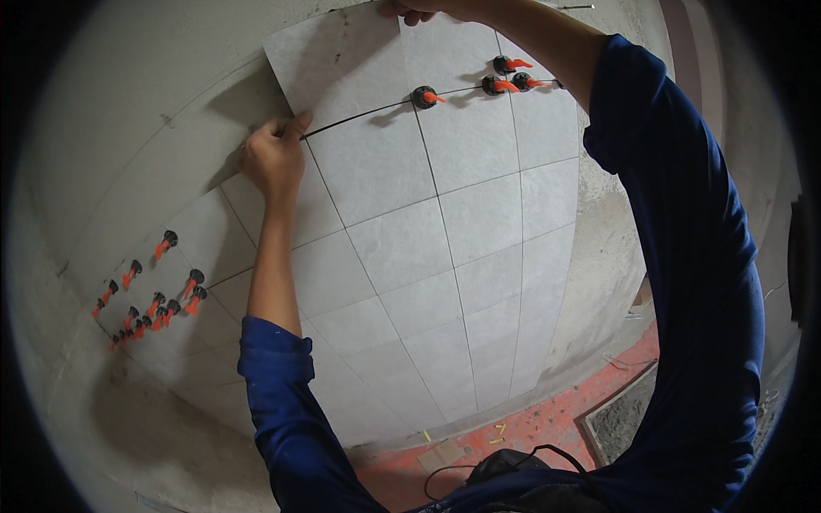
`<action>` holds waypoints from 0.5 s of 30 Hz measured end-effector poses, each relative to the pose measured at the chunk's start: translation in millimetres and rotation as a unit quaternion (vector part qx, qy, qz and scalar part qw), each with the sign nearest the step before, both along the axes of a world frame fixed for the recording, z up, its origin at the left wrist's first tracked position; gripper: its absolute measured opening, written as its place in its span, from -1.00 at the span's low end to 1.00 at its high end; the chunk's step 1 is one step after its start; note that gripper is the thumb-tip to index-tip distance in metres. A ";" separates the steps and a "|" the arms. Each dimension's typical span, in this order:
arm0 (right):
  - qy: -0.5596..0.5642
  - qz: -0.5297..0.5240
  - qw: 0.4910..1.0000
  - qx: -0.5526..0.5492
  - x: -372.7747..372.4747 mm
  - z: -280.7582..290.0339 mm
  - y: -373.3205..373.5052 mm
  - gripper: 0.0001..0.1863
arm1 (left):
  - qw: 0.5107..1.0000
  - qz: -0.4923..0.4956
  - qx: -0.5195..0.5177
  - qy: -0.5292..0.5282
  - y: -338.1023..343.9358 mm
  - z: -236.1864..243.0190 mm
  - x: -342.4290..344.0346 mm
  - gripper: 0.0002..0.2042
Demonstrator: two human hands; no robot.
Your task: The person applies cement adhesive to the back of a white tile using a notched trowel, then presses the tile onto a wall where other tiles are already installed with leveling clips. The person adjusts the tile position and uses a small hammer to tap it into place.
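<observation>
A light grey wall tile (346, 64) slants out from the wall at the upper left of the tiled area, its left edge standing off the plaster. My left hand (274, 158) is closed on its lower left corner, the thumb on the tile's face. Up at the picture's top edge, my right hand (415, 11) curls its fingers at the tile's upper right corner; part of this hand is cut off. A thin dark gap (355, 117) runs under the tile. The closest levelling clip (425, 97), black with an orange handle, sits at a joint right of that gap.
More orange-handled levelling clips (500, 85) sit on joints at the upper right. Several others (158, 309) cluster on the lower left tiles. Bare plaster (145, 171) borders the tiles. Below lie a red floor (547, 419) and a framed grey tray-like patch (623, 410).
</observation>
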State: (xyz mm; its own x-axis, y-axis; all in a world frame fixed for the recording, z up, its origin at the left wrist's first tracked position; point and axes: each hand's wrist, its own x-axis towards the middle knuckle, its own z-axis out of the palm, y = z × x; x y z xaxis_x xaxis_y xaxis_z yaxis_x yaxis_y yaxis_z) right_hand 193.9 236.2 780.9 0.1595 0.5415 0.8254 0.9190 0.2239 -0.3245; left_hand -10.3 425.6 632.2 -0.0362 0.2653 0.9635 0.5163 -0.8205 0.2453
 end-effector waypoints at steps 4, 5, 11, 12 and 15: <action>-0.009 -0.017 1.000 -0.010 -1.8 3.4 7.5 -0.96 | 0.999 -0.007 0.040 -0.001 15.0 -2.2 1.1 -0.30; -0.011 -0.023 1.000 -0.011 -2.0 4.4 9.3 -0.96 | 0.999 -0.004 0.043 0.005 18.4 -2.4 0.7 -0.29; -0.003 -0.033 0.999 -0.013 -0.7 8.5 19.9 -0.96 | 0.985 0.139 0.098 0.032 9.4 -1.2 -1.5 -0.21; -0.008 -0.034 0.999 -0.013 -0.3 9.2 21.6 -0.96 | 0.969 0.204 0.140 0.024 2.4 -1.2 2.9 -0.20; -0.012 -0.039 0.999 -0.009 2.0 10.9 26.4 -0.97 | 0.951 0.150 0.259 0.083 -21.0 2.7 25.9 -0.12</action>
